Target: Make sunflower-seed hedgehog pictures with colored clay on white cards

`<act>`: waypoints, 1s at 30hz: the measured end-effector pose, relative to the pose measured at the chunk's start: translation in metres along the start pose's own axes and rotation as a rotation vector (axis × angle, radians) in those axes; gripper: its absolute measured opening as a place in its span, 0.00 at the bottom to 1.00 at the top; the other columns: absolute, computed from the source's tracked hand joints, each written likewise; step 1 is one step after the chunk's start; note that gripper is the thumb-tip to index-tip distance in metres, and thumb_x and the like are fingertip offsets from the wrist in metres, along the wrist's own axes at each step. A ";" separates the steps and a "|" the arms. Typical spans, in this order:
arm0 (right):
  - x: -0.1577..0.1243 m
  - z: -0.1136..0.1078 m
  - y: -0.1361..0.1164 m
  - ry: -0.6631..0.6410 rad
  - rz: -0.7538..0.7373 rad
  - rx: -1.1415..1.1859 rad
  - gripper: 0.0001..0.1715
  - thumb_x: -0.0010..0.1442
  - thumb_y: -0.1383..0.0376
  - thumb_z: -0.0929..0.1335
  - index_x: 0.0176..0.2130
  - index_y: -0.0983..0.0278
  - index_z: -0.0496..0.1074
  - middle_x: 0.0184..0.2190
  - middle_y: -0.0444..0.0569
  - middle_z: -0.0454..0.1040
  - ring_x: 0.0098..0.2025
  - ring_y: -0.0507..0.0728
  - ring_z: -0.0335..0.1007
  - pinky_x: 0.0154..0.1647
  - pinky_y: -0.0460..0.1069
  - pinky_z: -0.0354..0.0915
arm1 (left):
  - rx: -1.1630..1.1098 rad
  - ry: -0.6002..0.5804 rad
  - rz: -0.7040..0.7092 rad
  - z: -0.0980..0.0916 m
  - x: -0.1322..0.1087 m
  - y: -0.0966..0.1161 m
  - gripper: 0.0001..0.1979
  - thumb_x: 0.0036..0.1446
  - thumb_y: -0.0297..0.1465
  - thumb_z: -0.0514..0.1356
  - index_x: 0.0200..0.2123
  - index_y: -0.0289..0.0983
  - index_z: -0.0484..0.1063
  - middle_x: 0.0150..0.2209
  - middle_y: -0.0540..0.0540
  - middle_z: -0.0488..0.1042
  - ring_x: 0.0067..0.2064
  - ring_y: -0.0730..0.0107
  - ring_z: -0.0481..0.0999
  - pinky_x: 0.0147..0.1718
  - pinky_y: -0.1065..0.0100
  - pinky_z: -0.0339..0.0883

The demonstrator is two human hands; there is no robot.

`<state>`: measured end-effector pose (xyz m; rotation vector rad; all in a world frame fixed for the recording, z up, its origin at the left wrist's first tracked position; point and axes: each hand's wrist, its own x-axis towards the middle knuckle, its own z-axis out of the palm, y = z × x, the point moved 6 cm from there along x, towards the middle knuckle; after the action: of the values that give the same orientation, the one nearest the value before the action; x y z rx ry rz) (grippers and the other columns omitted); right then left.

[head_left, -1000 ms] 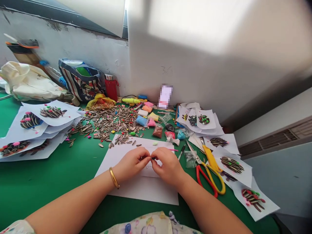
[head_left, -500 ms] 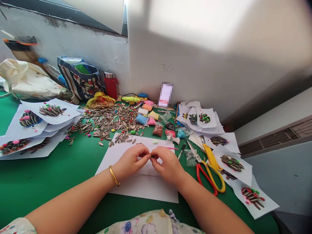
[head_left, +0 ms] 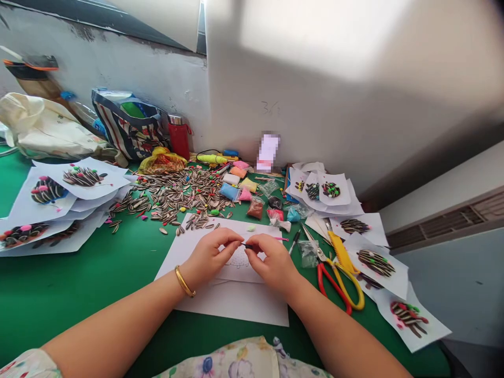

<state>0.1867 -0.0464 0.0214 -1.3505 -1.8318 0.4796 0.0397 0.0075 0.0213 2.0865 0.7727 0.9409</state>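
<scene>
Between the fingertips of both hands is a small strip of black clay [head_left: 247, 245], held over the paper. My left hand [head_left: 212, 256], with a gold bangle at the wrist, pinches its left end. My right hand [head_left: 274, 261] pinches the right end with thumb and forefinger. Under them lies a white sheet [head_left: 177, 268] with a pencil drawing [head_left: 238, 258], partly covered by the fingers. A pale green lump [head_left: 251, 228] and a pink tool [head_left: 281, 239] rest on its upper part, with several sunflower seeds [head_left: 197, 222] at the top left edge.
A large heap of sunflower seeds [head_left: 185, 191] spreads behind the paper, beside small bags of coloured clay [head_left: 229, 191]. Scissors [head_left: 340, 278], a yellow cutter [head_left: 342, 253] and a pen [head_left: 293, 242] lie to the right. Finished seed pictures [head_left: 376, 262] lie right, others [head_left: 84, 177] left.
My fingertips have moved slightly apart, so more of the black clay shows between them as a thin strip. More of the drawing beneath is visible.
</scene>
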 end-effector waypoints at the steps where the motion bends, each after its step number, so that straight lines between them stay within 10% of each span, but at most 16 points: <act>1: 0.000 0.000 0.000 -0.003 0.000 0.008 0.07 0.62 0.67 0.66 0.41 0.61 0.71 0.35 0.47 0.75 0.36 0.54 0.68 0.38 0.50 0.64 | -0.009 -0.006 0.008 0.000 0.000 0.000 0.07 0.62 0.29 0.57 0.39 0.39 0.76 0.36 0.49 0.78 0.38 0.71 0.74 0.42 0.68 0.67; 30: 0.001 -0.002 0.001 0.032 -0.005 0.024 0.07 0.62 0.67 0.66 0.42 0.62 0.71 0.35 0.47 0.75 0.35 0.54 0.68 0.39 0.50 0.65 | 0.070 -0.040 -0.041 0.000 0.001 -0.015 0.04 0.59 0.32 0.62 0.33 0.39 0.74 0.32 0.51 0.75 0.35 0.71 0.71 0.36 0.69 0.64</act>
<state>0.1890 -0.0454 0.0219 -1.3300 -1.7973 0.4739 0.0371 0.0167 0.0099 2.1350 0.8359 0.8586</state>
